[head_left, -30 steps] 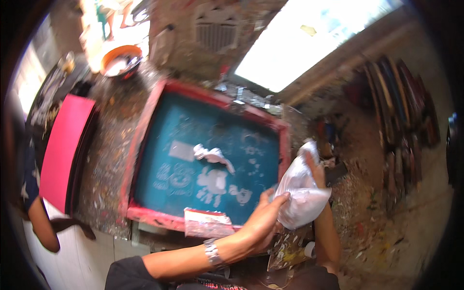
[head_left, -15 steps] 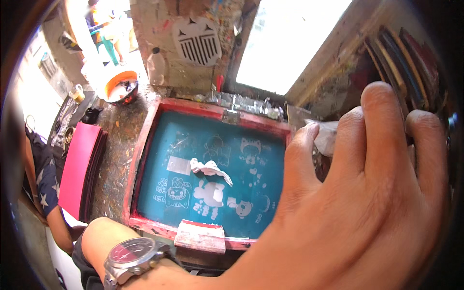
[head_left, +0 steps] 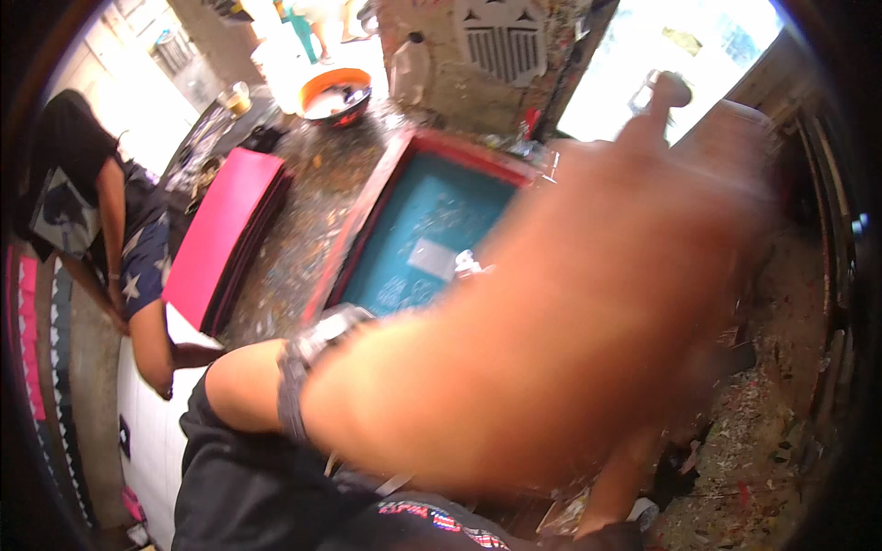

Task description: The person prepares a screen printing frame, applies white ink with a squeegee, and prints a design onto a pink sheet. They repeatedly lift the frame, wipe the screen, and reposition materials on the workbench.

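Note:
My left hand is large and blurred close in front of me, its back toward me. One finger points up and the others are smeared; nothing shows in its grasp. A watch is on its wrist. Behind the hand lies a screen-printing frame with a red rim and a teal mesh bearing pale cartoon designs. A white crumpled cloth lies on the mesh, mostly covered by my hand. Below, my right forearm rises from a dark sleeve; the right hand itself is hidden behind the left.
Pink sheets are stacked on the stained table, left of the frame. Farther back stand an orange-rimmed basin and a clear bottle. A person in dark clothes leans in at left. Boards stand along the right.
The view has swung, so the frame and pink stack sit farther right and look tilted. My left hand has moved and blurred, covering more of the frame. My right forearm has come into view.

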A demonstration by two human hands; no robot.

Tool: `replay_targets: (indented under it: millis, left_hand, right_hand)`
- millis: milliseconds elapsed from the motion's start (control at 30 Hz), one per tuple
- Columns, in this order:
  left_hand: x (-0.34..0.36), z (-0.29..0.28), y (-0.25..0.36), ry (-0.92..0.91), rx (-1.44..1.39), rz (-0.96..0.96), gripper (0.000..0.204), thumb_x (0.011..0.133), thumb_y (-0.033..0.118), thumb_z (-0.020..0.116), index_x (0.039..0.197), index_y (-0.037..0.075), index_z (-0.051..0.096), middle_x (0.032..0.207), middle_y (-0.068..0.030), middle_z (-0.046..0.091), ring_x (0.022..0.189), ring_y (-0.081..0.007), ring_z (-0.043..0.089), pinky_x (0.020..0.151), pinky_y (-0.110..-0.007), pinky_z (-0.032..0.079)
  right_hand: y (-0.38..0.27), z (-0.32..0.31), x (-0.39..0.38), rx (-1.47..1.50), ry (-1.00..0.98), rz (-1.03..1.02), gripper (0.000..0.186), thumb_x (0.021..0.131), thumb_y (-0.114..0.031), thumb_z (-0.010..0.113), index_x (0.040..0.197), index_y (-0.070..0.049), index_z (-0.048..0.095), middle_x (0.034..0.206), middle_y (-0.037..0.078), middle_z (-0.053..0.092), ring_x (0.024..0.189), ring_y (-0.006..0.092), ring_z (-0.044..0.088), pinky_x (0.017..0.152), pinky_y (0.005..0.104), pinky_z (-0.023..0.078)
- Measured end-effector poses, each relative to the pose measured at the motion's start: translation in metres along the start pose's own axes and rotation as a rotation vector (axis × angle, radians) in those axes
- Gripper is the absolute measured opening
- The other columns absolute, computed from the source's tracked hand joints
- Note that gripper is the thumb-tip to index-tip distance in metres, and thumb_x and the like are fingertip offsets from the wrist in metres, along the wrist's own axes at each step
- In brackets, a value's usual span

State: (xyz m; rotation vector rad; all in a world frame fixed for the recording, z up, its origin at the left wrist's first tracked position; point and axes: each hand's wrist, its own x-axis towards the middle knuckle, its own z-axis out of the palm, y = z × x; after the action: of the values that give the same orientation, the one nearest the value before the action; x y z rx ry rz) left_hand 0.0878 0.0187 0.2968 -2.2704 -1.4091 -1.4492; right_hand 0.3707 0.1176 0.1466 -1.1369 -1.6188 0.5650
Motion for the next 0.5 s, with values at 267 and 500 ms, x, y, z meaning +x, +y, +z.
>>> replay_targets:
  millis: [267,500]
  left_hand:
    - [-0.262,-0.041,-0.055,-0.379,0.284,-0.599,0.084,0.076,0.027,0.088,0.146,0.007,0.047,0.150,-0.0219,0.045,0.141,-0.0416,0.042,0.117,-0.052,0.036]
    - [-0.367,-0.037,-0.071,-0.457,0.663,-0.369,0.088,0.081,0.072,0.066,0.150,0.020,0.048,0.151,-0.0095,0.048,0.149,-0.0298,0.035,0.118,-0.076,0.002]
  right_hand:
    - [-0.077,0.107,-0.166,-0.527,-0.912,-0.568,0.041,0.081,-0.023,0.078,0.113,-0.002,0.062,0.099,0.013,0.066,0.097,0.0285,0.066,0.084,0.0392,0.052]
    - [-0.079,0.143,-0.077,-0.623,-0.769,-0.429,0.024,0.084,-0.020,0.075,0.102,-0.011,0.061,0.086,0.010,0.072,0.076,0.0314,0.073,0.070,0.0460,0.056]
